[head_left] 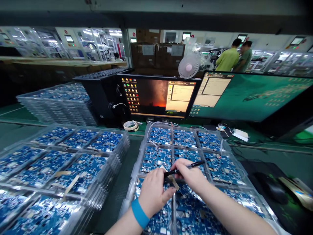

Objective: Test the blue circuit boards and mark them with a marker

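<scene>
My right hand [187, 173] is closed around a black pen [194, 164], which slants over the middle of a clear plastic tray [133, 182] of blue circuit boards [156, 158]. The pen's left end reaches the edge of my left hand [153, 187]; whether they touch is unclear. My left hand rests palm down on the boards, fingers stretched forward and thumb apart. Between the hands a strip of tan tape [174, 184] shows under the pen. My left wrist wears a blue band [140, 213].
Stacked trays of boards [80, 166] stand on the left, more [56, 107] behind. Two monitors [158, 98], a computer tower [102, 94], a small fan [188, 66] and a tape roll [131, 126] sit at the back. A mouse [270, 187] lies right. Two people [228, 58] stand far off.
</scene>
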Demonstrator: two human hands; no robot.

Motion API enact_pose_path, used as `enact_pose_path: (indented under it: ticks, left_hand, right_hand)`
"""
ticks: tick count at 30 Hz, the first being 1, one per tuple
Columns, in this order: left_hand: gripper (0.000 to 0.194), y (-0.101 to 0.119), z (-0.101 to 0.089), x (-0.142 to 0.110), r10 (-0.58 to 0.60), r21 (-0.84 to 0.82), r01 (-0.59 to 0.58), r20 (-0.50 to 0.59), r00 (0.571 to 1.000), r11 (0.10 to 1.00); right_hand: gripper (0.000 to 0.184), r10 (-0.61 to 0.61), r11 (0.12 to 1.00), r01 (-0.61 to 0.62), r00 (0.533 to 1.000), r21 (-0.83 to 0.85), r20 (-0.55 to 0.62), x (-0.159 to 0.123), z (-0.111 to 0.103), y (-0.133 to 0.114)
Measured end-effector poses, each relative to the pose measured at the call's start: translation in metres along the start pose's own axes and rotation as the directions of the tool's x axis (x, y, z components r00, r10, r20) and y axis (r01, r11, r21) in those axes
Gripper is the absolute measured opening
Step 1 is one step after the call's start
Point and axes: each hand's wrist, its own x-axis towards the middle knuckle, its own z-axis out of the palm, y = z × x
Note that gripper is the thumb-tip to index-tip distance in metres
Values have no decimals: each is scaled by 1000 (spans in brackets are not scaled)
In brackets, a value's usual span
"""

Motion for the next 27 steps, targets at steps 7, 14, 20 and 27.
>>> enact_pose_path:
  ticks: [7, 14, 20, 27]
  left_hand:
    - [74, 6, -9, 0, 25, -81, -21, 51, 998, 997]
    - [71, 6, -22, 2, 90, -250, -53, 141, 986, 967]
    - [60, -12, -39, 11, -64, -16, 66, 79, 995, 998]
    - [51, -36, -24, 8, -98, 246, 68, 113, 989, 967]
  right_hand:
    - [28, -243, 964, 243, 970, -110, 10, -5, 23, 14]
    - [29, -384, 904, 396, 918, -163, 102, -4, 26, 15]
    - [51, -182, 850, 334, 911, -407, 369, 47, 6, 3]
    - [23, -275, 530, 195, 960, -825, 50, 100, 34, 13]
